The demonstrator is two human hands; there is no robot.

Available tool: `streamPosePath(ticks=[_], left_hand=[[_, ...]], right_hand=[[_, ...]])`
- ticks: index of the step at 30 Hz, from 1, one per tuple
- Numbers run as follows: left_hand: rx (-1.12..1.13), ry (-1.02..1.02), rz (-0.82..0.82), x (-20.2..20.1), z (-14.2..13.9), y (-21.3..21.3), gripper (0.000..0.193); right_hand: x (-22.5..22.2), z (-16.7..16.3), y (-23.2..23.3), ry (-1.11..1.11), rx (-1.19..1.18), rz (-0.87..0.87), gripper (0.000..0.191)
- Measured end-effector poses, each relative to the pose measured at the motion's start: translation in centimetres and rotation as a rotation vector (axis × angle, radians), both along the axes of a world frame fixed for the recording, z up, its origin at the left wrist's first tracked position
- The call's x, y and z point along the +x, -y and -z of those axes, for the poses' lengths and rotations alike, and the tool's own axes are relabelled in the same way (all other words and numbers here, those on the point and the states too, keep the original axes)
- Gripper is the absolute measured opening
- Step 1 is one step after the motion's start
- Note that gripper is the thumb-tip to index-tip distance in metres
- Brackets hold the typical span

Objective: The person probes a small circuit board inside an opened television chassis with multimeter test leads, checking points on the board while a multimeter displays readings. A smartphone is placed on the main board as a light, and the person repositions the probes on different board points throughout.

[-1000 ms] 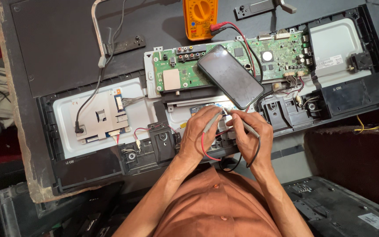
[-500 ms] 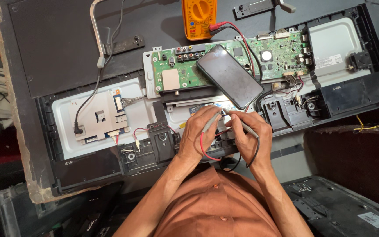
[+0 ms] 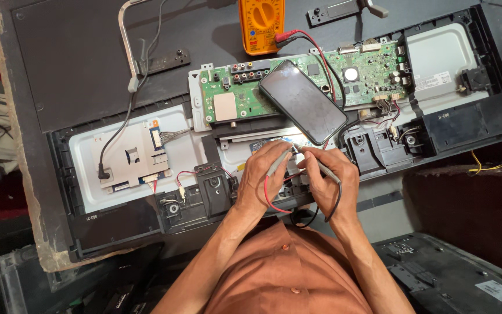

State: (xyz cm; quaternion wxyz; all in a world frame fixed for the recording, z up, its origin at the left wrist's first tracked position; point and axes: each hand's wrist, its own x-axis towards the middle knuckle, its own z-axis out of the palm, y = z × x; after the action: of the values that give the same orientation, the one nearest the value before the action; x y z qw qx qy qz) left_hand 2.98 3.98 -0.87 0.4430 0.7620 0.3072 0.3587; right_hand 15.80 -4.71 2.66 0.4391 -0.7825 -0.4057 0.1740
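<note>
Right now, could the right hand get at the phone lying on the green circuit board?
Probably yes: the right hand sits just below the phone with nothing between them, but it holds a black-leaded probe, which it would have to put down first.

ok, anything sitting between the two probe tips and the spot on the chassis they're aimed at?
Nothing visible. The left hand holds the red-lead probe, the right hand the black-lead probe; both tips meet at the panel just below the phone, which lies clear above them.

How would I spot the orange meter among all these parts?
Find the green circuit board in the opened black panel. Just above it, at the top edge, sits the meter. Nothing else there is orange with a round dial, trailing red and black leads.
</note>
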Motion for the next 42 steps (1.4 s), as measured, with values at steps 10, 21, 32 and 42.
streamPosePath(ticks=[10, 21, 32, 42], left_hand=[[-0.01, -0.042, 0.005, -0.2, -0.5, -0.1, 0.026], [-0.085, 0.033, -0.033, 0.0, -0.3, -0.5, 0.021], [-0.059, 0.019, -0.06, 1.5, -0.2, -0.6, 0.021], [-0.072, -0.002, -0.064, 1.4, 0.1, -0.7, 0.023]], right_hand=[[-0.1, 0.1, 0.0, 0.035, 0.027, -0.011, 0.019], [0.0, 0.7, 0.4, 0.093, 0.132, 0.0, 0.017], [0.0, 1.4, 0.5, 0.177, 0.197, -0.016, 0.014], [-0.1, 1.5, 0.4, 0.196, 0.179, -0.019, 0.013]])
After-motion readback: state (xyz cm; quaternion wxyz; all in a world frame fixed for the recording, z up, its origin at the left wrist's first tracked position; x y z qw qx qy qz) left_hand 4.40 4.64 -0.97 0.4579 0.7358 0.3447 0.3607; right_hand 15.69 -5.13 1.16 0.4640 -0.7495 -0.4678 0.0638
